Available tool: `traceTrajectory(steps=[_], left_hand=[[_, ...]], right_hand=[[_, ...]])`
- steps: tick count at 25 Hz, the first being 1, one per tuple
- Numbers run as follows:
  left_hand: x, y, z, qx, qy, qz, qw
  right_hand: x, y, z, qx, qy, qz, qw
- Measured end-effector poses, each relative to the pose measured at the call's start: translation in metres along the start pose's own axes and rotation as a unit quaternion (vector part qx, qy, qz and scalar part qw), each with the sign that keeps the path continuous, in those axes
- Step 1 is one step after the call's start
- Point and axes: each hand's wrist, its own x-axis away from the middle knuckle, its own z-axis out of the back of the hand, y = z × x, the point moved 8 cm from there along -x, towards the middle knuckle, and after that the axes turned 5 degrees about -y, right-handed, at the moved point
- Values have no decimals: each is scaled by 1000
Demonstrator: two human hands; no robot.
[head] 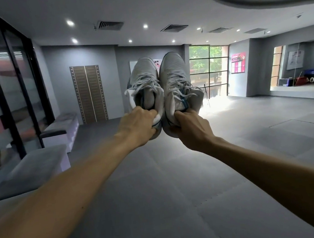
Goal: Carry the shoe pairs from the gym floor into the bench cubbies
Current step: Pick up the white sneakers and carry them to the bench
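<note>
Two white sneakers with blue trim are held up side by side at arm's length, toes pointing up and away. My left hand [140, 125] grips the heel of the left sneaker [144, 80]. My right hand [192, 129] grips the heel of the right sneaker [174, 77]. The two shoes touch along their inner sides. A grey-topped bench [30, 170] stands at the near left, and a second bench [62, 124] stands farther along the left wall. The benches' cubbies are not visible from this angle.
Grey foam mat flooring [160, 187] spreads ahead and to the right. A glass partition with black frames [10, 87] runs along the left behind the benches. A window [209, 69] and a small tripod [206, 95] are at the far end; a wall mirror [302, 65] is on the right.
</note>
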Motion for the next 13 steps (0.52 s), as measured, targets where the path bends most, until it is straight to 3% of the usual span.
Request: traceTrajectory(steps=[13], left_hand=[[-300, -139, -160, -3, 17, 23, 1000]], right_hand=[[-296, 122, -189, 6, 5, 28, 1000]])
